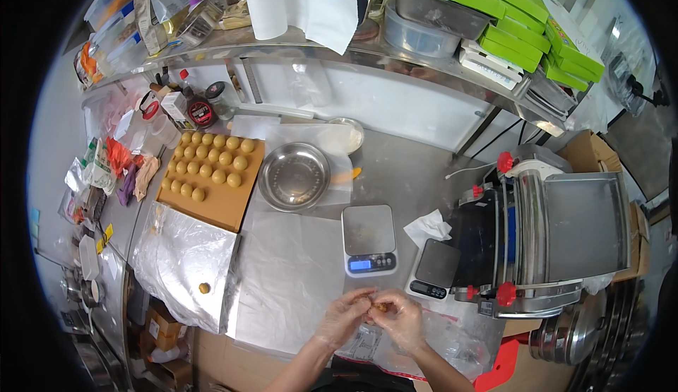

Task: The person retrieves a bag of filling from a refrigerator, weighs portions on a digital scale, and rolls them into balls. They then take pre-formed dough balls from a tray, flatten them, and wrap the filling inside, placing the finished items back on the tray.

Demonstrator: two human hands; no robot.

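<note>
My left hand and my right hand meet low in the picture, close to my body. Between their fingertips they pinch a small brown lump of food, partly hidden by the fingers. Just beyond the hands stands a kitchen scale with a lit display and a bare plate. A darker second scale sits to its right. Under the hands lies a clear plastic bag with printed writing. At left, one small brown ball rests on a plastic-wrapped tray.
Rows of yellowish dough balls sit on an orange-brown board. Beside it are a steel bowl and a bowl of white powder. A dough sheeter fills the right side. A loaded shelf overhangs the back; a crumpled tissue lies near the scales.
</note>
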